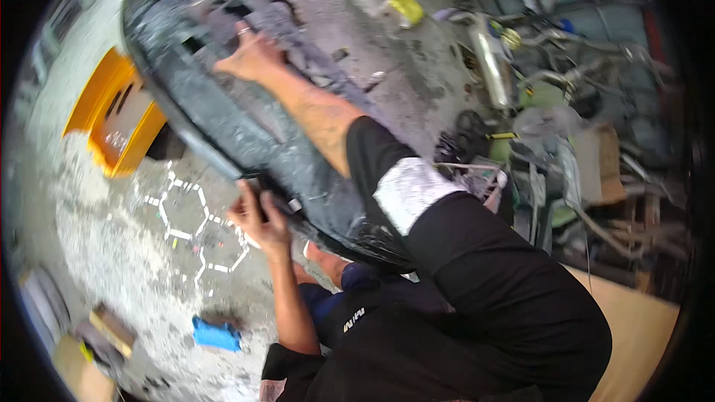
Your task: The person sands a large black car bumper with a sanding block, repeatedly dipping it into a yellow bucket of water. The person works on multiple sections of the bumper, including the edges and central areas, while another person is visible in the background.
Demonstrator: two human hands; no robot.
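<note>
Dark-grey, pale-streaked long panel [197, 97] lay beneath the right hand [255, 57], fingers spread; left hand [262, 219] fingers bent at its edge, grip indeterminable.

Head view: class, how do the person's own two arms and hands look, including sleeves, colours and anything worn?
The left hand and right hand are gloveless. The black right sleeve has a broad whitish band near its end; the black left sleeve shows a pale patch. Both leave the forearm bare. One right finger seems to wear a ring.
</note>
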